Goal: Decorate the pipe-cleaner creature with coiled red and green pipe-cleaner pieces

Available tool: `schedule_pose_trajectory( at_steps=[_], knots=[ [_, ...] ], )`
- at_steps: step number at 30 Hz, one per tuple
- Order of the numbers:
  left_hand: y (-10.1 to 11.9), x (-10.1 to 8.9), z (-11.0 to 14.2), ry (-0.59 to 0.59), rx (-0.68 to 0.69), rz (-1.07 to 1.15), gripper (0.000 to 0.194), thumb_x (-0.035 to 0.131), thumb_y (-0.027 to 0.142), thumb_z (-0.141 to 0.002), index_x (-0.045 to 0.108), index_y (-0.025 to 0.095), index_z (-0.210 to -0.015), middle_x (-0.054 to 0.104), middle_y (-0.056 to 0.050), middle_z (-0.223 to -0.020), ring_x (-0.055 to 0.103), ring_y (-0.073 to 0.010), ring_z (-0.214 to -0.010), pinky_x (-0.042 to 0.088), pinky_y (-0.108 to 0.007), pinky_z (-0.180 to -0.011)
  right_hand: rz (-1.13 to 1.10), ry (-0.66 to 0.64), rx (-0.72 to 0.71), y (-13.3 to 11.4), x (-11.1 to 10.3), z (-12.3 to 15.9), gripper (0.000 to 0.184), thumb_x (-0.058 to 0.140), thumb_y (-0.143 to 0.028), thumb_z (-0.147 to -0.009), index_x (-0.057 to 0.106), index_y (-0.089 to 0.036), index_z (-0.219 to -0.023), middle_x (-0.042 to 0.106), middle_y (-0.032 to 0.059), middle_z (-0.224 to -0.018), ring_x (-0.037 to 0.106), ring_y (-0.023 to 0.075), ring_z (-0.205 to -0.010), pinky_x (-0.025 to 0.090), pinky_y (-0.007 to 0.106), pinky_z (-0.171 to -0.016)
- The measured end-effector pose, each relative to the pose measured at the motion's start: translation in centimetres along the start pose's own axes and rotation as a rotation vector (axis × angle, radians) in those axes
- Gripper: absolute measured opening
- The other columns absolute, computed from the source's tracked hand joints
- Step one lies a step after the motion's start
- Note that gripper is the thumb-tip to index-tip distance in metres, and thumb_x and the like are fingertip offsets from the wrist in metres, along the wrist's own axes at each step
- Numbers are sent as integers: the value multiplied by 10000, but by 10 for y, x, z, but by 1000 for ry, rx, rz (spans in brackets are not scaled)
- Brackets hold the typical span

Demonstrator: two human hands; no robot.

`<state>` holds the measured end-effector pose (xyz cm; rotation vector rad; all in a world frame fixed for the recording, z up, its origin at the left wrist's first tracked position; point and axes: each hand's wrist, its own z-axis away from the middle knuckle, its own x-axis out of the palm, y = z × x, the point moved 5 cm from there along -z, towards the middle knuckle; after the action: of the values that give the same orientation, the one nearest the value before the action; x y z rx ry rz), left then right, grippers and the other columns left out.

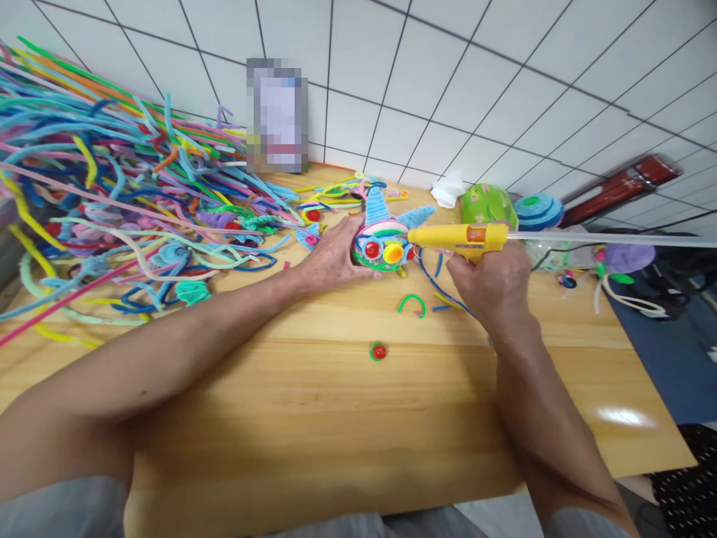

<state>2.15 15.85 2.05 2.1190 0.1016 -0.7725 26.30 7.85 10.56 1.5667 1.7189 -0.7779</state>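
Note:
My left hand (334, 258) is wrapped round the left side of a colourful pipe-cleaner craft piece (393, 255), which rests on the table. It has light-blue pointed shapes on top, and red and yellow round parts ringed in blue on its front. In my right hand (496, 280) is a yellow hot glue gun (456, 237), a long clear glue stick (594, 238) jutting from its back. The gun's nozzle meets the right side of the craft piece; whether it touches I cannot tell. Nearer me lie a curved green pipe-cleaner piece (413, 302) and a red bead ringed in green (379, 351).
A large heap of pipe cleaners (140, 202) covers the left of the wooden table (314, 418). A pixelated upright object (278, 116) leans on the tiled wall. Back right are a tissue (448, 188), a green patterned roll (487, 205), blue discs (538, 213) and a dark-red cylinder (621, 187).

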Motion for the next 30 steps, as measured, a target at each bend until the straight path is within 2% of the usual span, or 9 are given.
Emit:
schedule_pose_trajectory(
  at_steps=[9,14,23,26,30],
  knots=[
    [1,0,1,13,8,-15,1016,979,485,-662,477,219,-1504,617,-151,-1463,612,-373,-1330,508,-498,-1105,18,-69,16,0,5,0,140,581,-205,-778,629,-214,-909,637,142,-947,623,321,-923,505,414,-729],
    [2,0,0,17,9,-10,999,971,507,-670,484,224,-1495,623,-146,-1445,615,-374,-1323,518,-489,-1086,45,-35,-17,-1,4,0,128,568,-219,-794,625,-214,-908,644,131,-925,628,307,-900,503,398,-714],
    [2,-1,0,1,-26,0,1040,965,560,-653,469,238,-1509,616,-144,-1466,605,-379,-1334,506,-508,-1109,-16,-51,9,-2,1,-1,73,571,-207,-775,606,-242,-828,663,147,-907,644,332,-918,535,449,-769],
    [2,-1,0,1,-24,0,1025,961,565,-656,479,245,-1502,618,-147,-1470,602,-387,-1340,506,-518,-1111,-68,-90,25,-2,0,-2,112,575,-206,-773,620,-233,-872,662,164,-951,647,356,-961,536,468,-783],
    [2,-1,-1,-3,-24,-8,998,957,568,-663,496,243,-1486,614,-146,-1478,597,-383,-1347,501,-513,-1119,-63,-77,18,-3,-1,-2,177,584,-203,-774,638,-234,-939,675,158,-984,647,350,-985,545,451,-784]
  ],
)
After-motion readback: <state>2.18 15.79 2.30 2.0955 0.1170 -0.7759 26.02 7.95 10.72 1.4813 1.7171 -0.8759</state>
